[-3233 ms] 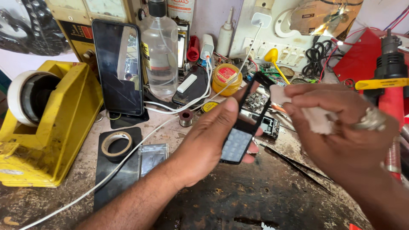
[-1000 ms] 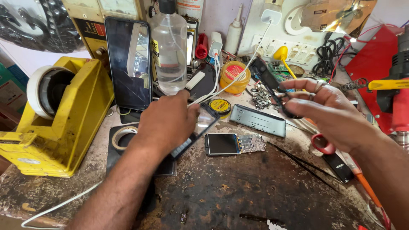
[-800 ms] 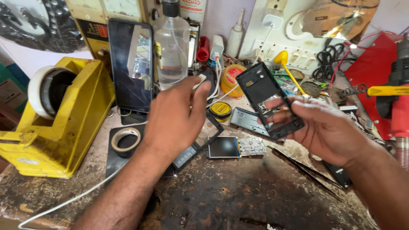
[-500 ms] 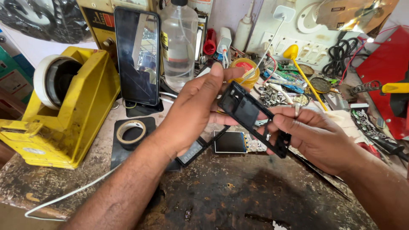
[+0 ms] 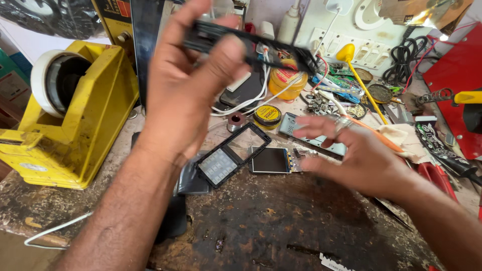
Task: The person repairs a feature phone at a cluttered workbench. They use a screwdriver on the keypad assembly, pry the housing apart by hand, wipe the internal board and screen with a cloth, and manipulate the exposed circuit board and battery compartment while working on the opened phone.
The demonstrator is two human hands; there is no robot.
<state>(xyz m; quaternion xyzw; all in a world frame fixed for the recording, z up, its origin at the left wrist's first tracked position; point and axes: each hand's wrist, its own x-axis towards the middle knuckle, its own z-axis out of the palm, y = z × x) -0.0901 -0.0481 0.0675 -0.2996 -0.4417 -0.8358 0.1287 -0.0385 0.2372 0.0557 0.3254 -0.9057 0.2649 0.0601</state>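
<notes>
My left hand (image 5: 188,85) is raised above the bench and grips a black phone frame (image 5: 261,45) edge-on between thumb and fingers. My right hand (image 5: 359,153) hovers open low at the right, fingers spread toward a small screen module (image 5: 271,160) lying flat on the bench. Beside the module lies a black front cover with keypad (image 5: 228,155). A grey phone part (image 5: 314,135) lies just behind my right fingers.
A big yellow tape dispenser (image 5: 75,110) fills the left. At the back are a white power strip (image 5: 341,37), a yellow jar (image 5: 286,80), a round tin (image 5: 266,115), white cables (image 5: 241,103) and a yellow-handled tool (image 5: 359,75). A red case (image 5: 454,85) stands at the right.
The black frame passed from my right hand to my left, which lifted it up and away. My right hand let go and dropped toward the screen module.
</notes>
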